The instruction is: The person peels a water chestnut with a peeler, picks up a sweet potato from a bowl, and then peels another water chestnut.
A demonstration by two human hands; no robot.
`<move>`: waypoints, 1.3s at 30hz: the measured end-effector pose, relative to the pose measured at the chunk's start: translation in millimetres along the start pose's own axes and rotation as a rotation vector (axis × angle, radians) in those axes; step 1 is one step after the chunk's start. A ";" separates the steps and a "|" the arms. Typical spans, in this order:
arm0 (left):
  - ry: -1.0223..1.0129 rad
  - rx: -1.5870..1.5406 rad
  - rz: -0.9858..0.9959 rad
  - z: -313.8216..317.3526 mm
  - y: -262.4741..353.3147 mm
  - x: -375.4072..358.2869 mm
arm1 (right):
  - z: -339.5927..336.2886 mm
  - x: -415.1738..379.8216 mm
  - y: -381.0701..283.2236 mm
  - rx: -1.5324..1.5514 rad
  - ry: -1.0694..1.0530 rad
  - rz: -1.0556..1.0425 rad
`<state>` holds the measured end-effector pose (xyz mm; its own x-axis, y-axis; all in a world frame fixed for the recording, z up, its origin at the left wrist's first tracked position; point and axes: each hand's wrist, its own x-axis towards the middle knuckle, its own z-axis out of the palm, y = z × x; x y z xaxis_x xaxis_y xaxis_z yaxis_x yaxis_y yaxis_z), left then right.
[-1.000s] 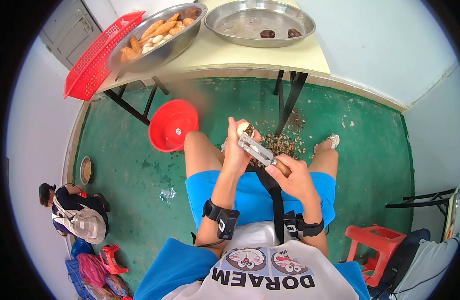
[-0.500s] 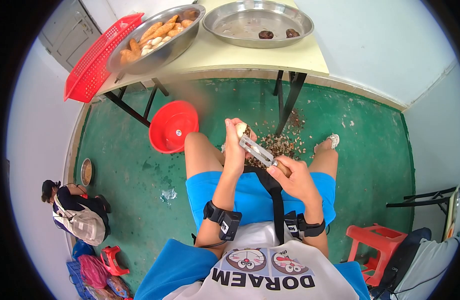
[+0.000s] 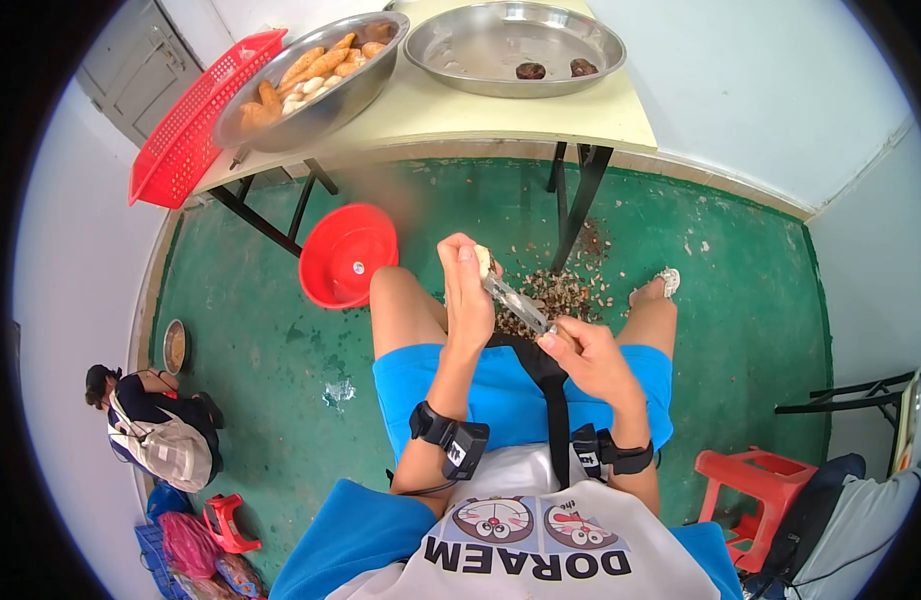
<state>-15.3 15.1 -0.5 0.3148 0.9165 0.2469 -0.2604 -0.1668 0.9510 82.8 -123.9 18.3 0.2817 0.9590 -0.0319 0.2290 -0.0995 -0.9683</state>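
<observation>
My left hand [image 3: 466,285] is closed around a partly peeled tuber [image 3: 483,259], with cream flesh and some dark brown skin showing. Its far side is hidden by my fingers. In my right hand [image 3: 592,357] is a metal peeler [image 3: 517,303], gripped by its wooden handle, which my fingers mostly cover. The peeler's blade end reaches up to the tuber, at its lower right edge. Brown and pale peelings [image 3: 560,296] lie scattered on the floor beyond my hands, between my legs.
On the table [image 3: 480,122] stand a steel basin [image 3: 355,98] of orange-brown and white peeled roots, a round steel tray [image 3: 460,72] with two dark tubers, and a red basket [image 3: 165,160]. A red tub [image 3: 325,250] sits on the floor. A person [image 3: 160,425] crouches left; a red stool [image 3: 750,465] stands right.
My left hand has turned slightly, and the tuber shows less of itself. The peeler has tilted, its frame now seen more edge-on. Both hands keep their hold.
</observation>
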 end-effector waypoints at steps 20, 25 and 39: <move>-0.143 -0.628 -0.495 7.5 20.2 -2.4 | 6.9 8.7 12.3 0.082 0.199 -0.079; -0.171 -0.599 -0.398 5.2 12.6 -0.6 | 3.2 2.4 -1.5 -0.052 0.079 -0.057; -0.019 -0.335 -0.327 6.5 14.1 -3.6 | 3.0 1.1 -4.5 -0.067 0.031 -0.028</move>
<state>-14.2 7.1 13.2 0.4450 0.8941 -0.0497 -0.4243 0.2594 0.8676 79.3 -121.6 21.9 0.3029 0.9530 0.0032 0.2989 -0.0918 -0.9499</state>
